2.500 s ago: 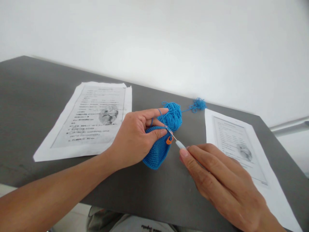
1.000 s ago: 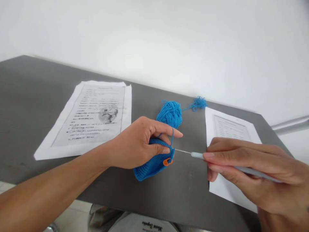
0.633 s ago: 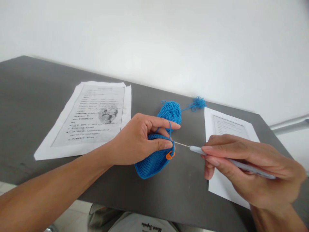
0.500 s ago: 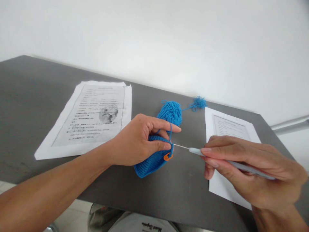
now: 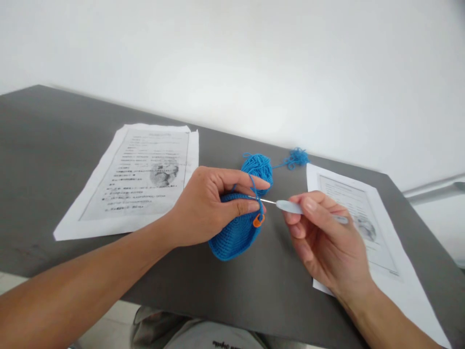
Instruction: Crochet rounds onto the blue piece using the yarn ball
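My left hand (image 5: 214, 206) pinches the top edge of a blue crocheted piece (image 5: 236, 236) between thumb and fingers, and a strand of blue yarn loops over its index finger. An orange stitch marker (image 5: 258, 221) hangs at the piece's right edge. In my right hand (image 5: 329, 235) is a crochet hook (image 5: 289, 207) with a pale handle, held between thumb and fingers. Its metal shaft reaches left to the yarn at the piece's top edge; the tip is hard to make out. Behind my left hand lies a blue yarn ball (image 5: 258, 169).
Printed sheets lie on the dark table (image 5: 225, 295), one at the left (image 5: 145, 169) and one at the right (image 5: 385, 242), partly under my right hand. A small yarn tangle (image 5: 298, 157) sits near the back edge, by the white wall.
My right hand has turned and moved left and slightly up, bringing the hook's handle closer to the piece. The crocheted piece has tilted, and its marker has shifted up and right.
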`<action>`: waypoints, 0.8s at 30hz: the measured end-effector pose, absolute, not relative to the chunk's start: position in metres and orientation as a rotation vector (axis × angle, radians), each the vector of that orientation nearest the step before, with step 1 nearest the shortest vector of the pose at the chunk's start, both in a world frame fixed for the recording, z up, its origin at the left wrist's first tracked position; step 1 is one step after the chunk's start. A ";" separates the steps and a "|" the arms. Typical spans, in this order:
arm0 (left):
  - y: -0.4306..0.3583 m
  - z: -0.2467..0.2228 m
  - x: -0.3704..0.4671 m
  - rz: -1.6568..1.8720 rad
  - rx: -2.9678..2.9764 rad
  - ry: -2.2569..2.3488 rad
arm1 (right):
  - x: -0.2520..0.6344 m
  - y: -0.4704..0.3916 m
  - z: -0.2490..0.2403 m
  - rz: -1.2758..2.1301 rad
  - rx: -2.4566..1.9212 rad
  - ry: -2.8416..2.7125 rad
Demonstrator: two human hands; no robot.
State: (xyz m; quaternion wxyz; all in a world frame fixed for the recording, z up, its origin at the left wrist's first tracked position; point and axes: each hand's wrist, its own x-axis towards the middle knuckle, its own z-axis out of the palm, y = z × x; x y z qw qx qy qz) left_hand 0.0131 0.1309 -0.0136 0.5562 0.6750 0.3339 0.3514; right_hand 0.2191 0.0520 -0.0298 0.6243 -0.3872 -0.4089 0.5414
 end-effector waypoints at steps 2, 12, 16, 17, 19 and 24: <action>0.128 -0.015 0.016 0.866 1.596 0.833 | 0.210 0.050 -0.037 1.136 -0.864 -0.990; 0.117 -0.019 0.029 0.946 1.417 0.952 | 0.190 0.045 -0.045 0.751 -0.982 -1.084; 0.116 -0.023 0.033 0.996 1.277 0.977 | 0.189 0.044 -0.047 0.595 -1.042 -1.176; 0.116 -0.024 0.034 0.998 1.227 0.973 | 0.189 0.042 -0.047 0.485 -1.067 -1.264; 0.116 -0.025 0.035 1.000 1.103 0.932 | 0.191 0.040 -0.047 0.222 -1.115 -1.504; 0.119 -0.023 0.032 0.944 0.880 0.719 | 0.199 0.037 -0.039 -0.268 -1.067 -1.927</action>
